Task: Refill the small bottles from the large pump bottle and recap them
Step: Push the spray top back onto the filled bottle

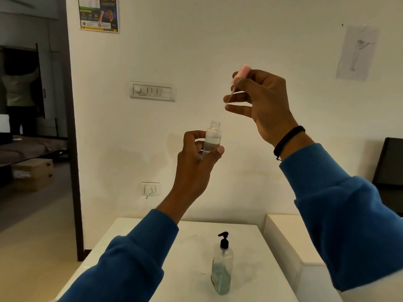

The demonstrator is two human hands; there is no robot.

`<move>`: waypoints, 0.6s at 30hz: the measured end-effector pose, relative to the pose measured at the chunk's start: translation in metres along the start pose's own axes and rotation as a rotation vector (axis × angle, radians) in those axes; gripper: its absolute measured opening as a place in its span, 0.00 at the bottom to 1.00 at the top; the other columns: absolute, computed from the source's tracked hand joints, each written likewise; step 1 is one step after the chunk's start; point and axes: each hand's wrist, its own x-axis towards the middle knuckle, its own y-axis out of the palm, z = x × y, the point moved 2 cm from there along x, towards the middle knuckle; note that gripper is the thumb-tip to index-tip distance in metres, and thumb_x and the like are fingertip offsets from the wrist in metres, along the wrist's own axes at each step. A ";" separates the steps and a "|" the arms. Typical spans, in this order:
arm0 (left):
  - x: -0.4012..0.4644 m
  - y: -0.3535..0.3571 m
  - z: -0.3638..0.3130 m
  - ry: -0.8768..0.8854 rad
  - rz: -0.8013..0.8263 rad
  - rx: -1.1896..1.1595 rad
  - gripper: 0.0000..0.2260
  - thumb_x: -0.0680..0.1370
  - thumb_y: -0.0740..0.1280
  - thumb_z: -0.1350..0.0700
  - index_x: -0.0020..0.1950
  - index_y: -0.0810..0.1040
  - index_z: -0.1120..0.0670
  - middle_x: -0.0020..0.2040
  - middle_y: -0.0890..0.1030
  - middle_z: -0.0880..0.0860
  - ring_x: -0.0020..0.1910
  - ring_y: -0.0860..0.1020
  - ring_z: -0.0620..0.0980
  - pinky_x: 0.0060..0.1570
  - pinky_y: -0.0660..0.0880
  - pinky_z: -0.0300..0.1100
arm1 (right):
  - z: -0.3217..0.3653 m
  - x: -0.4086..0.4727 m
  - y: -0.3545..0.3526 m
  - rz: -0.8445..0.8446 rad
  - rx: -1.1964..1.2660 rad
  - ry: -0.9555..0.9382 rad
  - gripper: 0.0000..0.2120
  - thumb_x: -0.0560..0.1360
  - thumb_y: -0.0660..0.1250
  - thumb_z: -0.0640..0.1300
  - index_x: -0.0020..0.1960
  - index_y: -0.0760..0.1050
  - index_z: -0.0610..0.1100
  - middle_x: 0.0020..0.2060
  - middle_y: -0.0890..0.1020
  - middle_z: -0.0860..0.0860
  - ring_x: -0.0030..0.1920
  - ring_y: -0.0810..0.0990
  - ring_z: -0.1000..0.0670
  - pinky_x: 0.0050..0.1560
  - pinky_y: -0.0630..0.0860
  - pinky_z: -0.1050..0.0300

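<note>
Blue sleeves (122, 260) reach up from 6 o'clock. Below them, the large pump bottle (222, 269) stands on the white tabletop (152, 247) at 6 o'clock. At the middle, the left hand (196, 158) has its grip curled round the small bottle (212, 138), which is open and about half full. At 2 o'clock, the right hand (259, 103) pinches the pink cap (242, 73), whose thin tube (230, 95) hangs above the bottle's mouth. Recapping looks next: slip the tube straight in, then twist.

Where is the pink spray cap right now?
In the head view, the pink spray cap is pinched in the raised right hand, up and right of the open small bottle.
</note>
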 end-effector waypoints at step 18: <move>-0.004 0.005 0.004 -0.020 -0.003 0.006 0.21 0.78 0.73 0.49 0.65 0.68 0.51 0.60 0.81 0.54 0.53 0.83 0.56 0.56 0.82 0.52 | -0.013 -0.015 0.007 0.120 -0.150 0.004 0.08 0.80 0.67 0.38 0.58 0.80 0.37 0.47 0.83 0.39 0.43 0.87 0.41 0.44 0.85 0.49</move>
